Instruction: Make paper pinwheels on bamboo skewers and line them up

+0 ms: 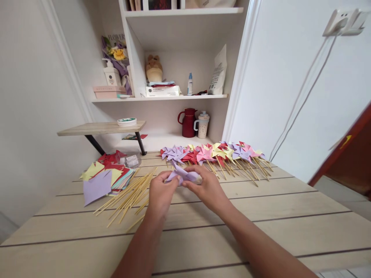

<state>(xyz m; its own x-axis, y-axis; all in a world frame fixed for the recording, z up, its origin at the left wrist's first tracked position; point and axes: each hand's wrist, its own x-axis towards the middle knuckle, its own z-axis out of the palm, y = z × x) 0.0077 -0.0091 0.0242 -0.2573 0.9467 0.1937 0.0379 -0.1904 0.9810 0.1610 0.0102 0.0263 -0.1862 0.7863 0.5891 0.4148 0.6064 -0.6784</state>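
Observation:
A lilac paper pinwheel (183, 174), its blades partly folded, is held between both hands above the middle of the table. My left hand (163, 189) pinches its left side with the thumb on top. On the other side, my right hand (204, 185) grips the paper's right edge between thumb and fingers. Fingers cover parts of the pinwheel, and no stick shows on it. Just left of my left hand lies a loose pile of thin wooden sticks (131, 195). Behind my hands, several finished pinwheels (204, 153) in lilac, red, pink and yellow lie in a row on their sticks.
Coloured paper sheets (97, 187) are stacked at the left, beside a clear plastic box (129, 160). Over them stands a small raised shelf (95, 128) on black legs. At the back are a red jug (189, 123) and a lidded cup (203, 125).

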